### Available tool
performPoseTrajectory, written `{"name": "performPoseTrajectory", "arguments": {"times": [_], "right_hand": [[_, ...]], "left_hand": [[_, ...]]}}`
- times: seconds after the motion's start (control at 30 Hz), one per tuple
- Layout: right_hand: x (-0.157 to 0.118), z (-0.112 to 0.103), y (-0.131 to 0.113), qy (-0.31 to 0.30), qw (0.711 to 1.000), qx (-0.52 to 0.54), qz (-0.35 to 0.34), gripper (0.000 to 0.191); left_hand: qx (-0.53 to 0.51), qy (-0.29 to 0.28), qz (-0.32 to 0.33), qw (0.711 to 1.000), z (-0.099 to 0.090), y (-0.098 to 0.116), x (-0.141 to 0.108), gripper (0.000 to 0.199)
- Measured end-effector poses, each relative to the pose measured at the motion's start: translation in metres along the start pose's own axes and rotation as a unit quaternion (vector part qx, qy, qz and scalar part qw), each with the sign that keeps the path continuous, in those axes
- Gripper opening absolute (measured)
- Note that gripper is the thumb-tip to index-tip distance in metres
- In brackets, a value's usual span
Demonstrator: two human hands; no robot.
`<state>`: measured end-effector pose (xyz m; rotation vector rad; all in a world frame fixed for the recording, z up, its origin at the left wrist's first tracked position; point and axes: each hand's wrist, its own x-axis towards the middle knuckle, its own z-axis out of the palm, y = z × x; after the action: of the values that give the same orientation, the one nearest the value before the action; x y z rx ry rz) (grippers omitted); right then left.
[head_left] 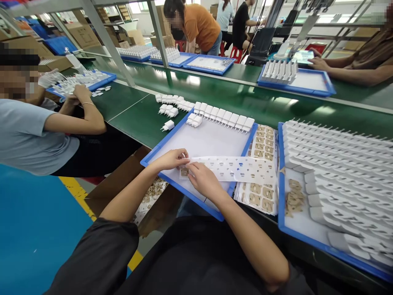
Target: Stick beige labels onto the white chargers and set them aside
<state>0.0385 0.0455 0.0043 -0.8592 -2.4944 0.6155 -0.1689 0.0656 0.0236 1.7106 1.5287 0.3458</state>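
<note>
A long translucent sticker sheet [233, 169] with small printed marks lies across the blue-rimmed tray [170, 135] in front of me, its right end over a stack of brown-patterned sticker sheets [260, 192]. My left hand [172, 159] pinches the sheet's left end between thumb and fingers. Close beside it, my right hand [204, 180] has its fingers closed on the same end from the near side. What lies between the fingertips is too small to tell. White plug adapters [225, 116] stand in a row along the tray's far edge, and a few more adapters [194, 120] sit at its far left corner.
Loose adapters [168, 125] lie on the green bench [132, 110] beyond the tray. At right, another blue tray [281, 205] holds many white adapters and brown scraps [294, 198]. A carton [113, 188] with scraps stands below. A co-worker [37, 131] sits at left.
</note>
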Motion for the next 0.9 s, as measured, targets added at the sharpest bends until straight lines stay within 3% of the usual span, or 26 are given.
{"name": "performPoseTrajectory", "arguments": {"times": [0.1,0.23,0.37,0.57,0.73,0.83,0.9], "right_hand": [[-0.001,0.0,0.0,0.02,0.999,0.026,0.009,0.027],[-0.003,-0.002,-0.002,0.107,0.99,0.091,-0.027,0.017],[-0.002,-0.004,-0.002,0.169,0.975,0.127,-0.07,0.013],[-0.006,-0.008,-0.001,0.192,0.968,0.122,-0.106,0.011],[-0.031,-0.028,-0.011,0.147,0.962,0.199,-0.116,0.007],[-0.063,-0.048,-0.014,0.151,0.948,0.269,-0.08,0.009],[-0.09,-0.059,-0.011,0.173,0.942,0.285,-0.043,0.012]], "left_hand": [[-0.182,-0.033,-0.028,0.982,0.005,0.001,-0.009,0.05],[-0.298,-0.012,-0.005,0.954,0.016,0.007,-0.013,0.057],[-0.353,-0.007,0.013,0.935,0.024,0.01,-0.014,0.057],[-0.36,-0.006,0.004,0.933,0.027,0.011,-0.014,0.056],[-0.339,0.026,-0.024,0.94,0.003,0.013,-0.026,0.047],[-0.329,0.069,-0.032,0.941,-0.027,-0.012,-0.063,0.043],[-0.32,0.219,-0.055,0.92,-0.048,-0.047,-0.098,0.041]]}}
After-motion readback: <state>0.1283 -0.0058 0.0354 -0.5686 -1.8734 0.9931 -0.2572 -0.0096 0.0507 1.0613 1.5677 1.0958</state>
